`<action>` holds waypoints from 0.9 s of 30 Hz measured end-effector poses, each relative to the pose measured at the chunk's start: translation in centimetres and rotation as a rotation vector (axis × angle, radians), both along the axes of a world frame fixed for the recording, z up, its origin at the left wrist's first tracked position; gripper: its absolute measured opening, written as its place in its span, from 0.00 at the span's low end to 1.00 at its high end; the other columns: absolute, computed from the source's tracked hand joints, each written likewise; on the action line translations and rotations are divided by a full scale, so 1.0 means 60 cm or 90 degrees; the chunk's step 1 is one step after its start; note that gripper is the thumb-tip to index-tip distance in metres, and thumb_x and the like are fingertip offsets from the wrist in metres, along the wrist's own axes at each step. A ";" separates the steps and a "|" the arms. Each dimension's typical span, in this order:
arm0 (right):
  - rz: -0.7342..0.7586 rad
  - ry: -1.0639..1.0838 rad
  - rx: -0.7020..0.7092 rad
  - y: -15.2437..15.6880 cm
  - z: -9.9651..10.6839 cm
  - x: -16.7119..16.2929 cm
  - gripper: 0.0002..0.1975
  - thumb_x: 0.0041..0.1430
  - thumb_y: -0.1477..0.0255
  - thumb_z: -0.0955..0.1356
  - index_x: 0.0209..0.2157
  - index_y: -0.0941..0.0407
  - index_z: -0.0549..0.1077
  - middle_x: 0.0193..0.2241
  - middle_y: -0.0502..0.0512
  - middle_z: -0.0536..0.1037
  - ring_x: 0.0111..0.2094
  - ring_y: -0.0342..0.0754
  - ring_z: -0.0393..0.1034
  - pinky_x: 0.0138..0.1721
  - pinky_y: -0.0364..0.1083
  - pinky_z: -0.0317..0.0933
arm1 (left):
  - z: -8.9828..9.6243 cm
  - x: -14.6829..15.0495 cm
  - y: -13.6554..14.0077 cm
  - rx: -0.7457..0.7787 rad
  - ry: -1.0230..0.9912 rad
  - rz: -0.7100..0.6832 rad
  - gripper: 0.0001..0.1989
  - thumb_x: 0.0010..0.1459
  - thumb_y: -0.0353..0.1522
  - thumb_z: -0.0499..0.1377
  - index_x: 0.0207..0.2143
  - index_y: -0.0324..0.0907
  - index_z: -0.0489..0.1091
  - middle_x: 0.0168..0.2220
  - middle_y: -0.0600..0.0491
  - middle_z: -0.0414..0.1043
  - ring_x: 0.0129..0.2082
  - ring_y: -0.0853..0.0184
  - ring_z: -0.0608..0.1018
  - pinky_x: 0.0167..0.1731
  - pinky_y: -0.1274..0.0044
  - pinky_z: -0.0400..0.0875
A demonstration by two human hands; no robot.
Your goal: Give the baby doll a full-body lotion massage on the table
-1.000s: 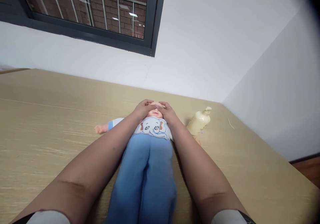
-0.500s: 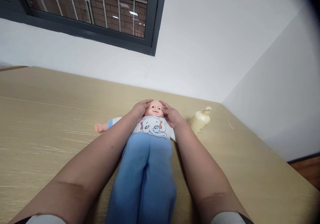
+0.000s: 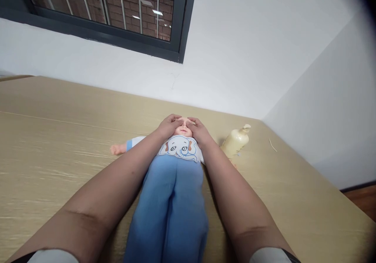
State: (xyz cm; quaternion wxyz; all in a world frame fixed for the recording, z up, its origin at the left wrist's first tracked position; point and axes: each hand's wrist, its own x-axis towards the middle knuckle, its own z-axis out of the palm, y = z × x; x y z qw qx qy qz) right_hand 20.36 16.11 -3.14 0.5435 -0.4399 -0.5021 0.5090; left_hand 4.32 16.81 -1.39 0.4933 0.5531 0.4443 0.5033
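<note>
A baby doll [image 3: 173,184] lies on its back on the table, in blue trousers and a white top with an elephant patch [image 3: 178,148]. Around one side of its head curls my left hand [image 3: 169,126], fingers at the crown and thumb across one eye. My right hand [image 3: 198,129] cups the other side the same way, its thumb over the other eye. Between the thumbs the doll's nose and mouth show. The doll's left-side arm [image 3: 119,149] sticks out on the table, while the other is mostly hidden behind my right forearm.
A cream-coloured pump bottle [image 3: 235,141] stands right of my right forearm. Farther right a thin pale strip [image 3: 273,145] lies on the wooden table [image 3: 58,145]. White walls meet the table's back and right sides, below a dark-framed window [image 3: 181,31].
Both thumbs have moved inward from the sides of the doll's head onto its eyes, which showed before. The doll's body has stayed in place.
</note>
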 end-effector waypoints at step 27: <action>0.080 0.152 -0.063 -0.025 0.023 0.015 0.30 0.42 0.71 0.76 0.50 0.50 0.71 0.38 0.52 0.79 0.36 0.51 0.74 0.37 0.50 0.68 | -0.008 -0.027 -0.012 -0.046 -0.212 -0.233 0.36 0.37 0.29 0.73 0.51 0.44 0.68 0.51 0.46 0.70 0.43 0.58 0.78 0.42 0.67 0.73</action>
